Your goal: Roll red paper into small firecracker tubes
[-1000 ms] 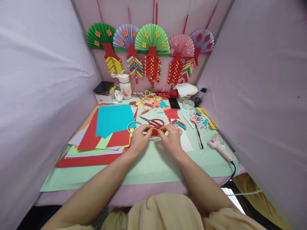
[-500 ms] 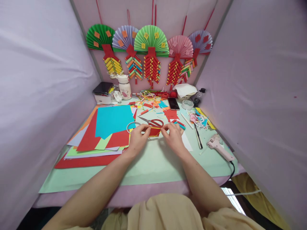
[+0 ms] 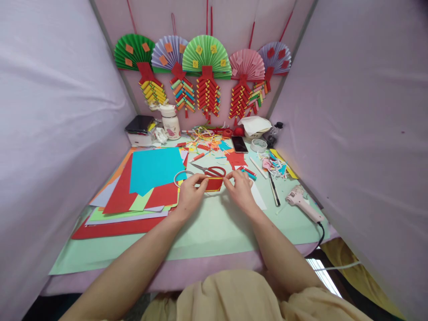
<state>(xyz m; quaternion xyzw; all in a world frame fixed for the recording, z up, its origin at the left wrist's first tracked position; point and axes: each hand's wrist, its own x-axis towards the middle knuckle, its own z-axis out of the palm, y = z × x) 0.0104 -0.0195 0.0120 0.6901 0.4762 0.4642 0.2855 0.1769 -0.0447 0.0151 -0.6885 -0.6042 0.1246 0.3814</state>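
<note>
Since a second ago my view has tipped slightly, while the small red paper piece [image 3: 214,183] has stayed pinched at both ends: my left hand [image 3: 187,195] grips its left edge, my right hand [image 3: 241,191] its right edge, fingertips closed on it, low over the green mat [image 3: 214,232]. So I judge the shaping is ongoing, not finished. Red scissors [image 3: 211,170] lie at twelve o'clock just beyond it, the paper stack [image 3: 140,187] at nine, the glue gun [image 3: 302,203] at three. The white bowl [image 3: 256,127] at the back holds tissue-like paper; the tape roll [image 3: 258,145] sits beside it.
</note>
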